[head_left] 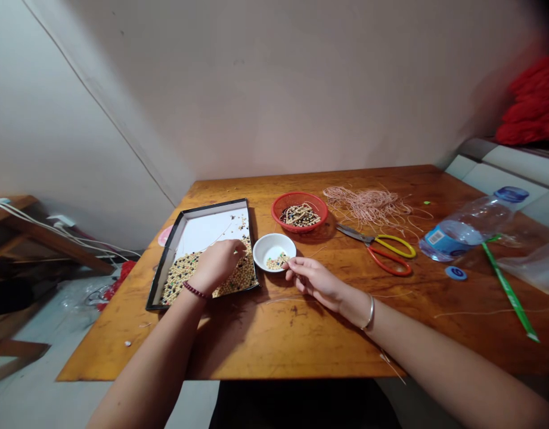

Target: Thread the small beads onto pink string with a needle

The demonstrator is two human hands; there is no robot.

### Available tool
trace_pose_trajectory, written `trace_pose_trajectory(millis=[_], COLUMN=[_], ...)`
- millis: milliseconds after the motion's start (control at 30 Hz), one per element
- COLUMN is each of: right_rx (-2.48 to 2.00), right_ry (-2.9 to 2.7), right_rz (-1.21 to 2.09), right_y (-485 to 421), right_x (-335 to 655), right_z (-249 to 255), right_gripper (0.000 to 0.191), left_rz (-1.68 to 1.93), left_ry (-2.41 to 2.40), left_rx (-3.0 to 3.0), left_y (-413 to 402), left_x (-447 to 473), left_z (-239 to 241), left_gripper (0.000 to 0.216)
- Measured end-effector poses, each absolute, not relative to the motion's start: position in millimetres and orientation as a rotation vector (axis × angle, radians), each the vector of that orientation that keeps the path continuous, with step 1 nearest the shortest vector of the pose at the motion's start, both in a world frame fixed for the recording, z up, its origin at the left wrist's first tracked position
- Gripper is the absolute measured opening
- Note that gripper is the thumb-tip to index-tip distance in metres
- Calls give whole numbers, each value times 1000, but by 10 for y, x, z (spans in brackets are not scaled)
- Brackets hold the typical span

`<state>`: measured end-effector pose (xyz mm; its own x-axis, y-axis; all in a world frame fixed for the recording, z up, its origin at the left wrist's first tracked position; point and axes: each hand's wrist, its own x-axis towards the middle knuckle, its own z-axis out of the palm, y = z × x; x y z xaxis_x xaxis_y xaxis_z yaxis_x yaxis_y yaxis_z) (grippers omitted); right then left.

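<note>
My left hand (216,263) rests over the bead-filled black tray (198,229), fingers curled down among the beige and dark beads; what it pinches is hidden. My right hand (312,279) sits on the wooden table just right of a small white bowl (274,249) holding a few beads. Its fingertips are pinched at the bowl's rim, on what looks like a thin thread or a bead. A fine cord runs from the tray toward my left hand.
A red basket (300,211) of strung beads stands behind the bowl. Pink cord bundle (368,204), orange-and-yellow scissors (384,250), a lying plastic bottle (468,229), its blue cap (455,273) and a green stick (510,293) lie to the right. Table edge is near me.
</note>
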<state>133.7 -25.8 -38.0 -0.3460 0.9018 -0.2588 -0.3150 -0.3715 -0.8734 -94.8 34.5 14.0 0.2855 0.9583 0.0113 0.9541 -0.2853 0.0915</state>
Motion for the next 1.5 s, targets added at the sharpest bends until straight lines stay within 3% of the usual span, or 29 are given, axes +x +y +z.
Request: trace_pose_trajectory(millis=[167,467,1233,1500], right_rx=[-944,-929,-1002,-1021], right_ry=[-861,-873,-902,-857], right_rz=[1875,1892,1865,1757], right_y=[-266,-279,-275,-250], right_x=[1345,1334,1341,1347], right_z=[-363,-332,-313,-361], right_gripper=[22,21,23,25], left_rz=[122,161,262,778], left_ry=[1561,1547,1614,1473], left_rx=[2540,2541,2508,2560], left_y=[365,407,393,306], left_x=[-940,-906,-930,-785], left_z=[47,-69,80,90], left_gripper=[27,14,22,19])
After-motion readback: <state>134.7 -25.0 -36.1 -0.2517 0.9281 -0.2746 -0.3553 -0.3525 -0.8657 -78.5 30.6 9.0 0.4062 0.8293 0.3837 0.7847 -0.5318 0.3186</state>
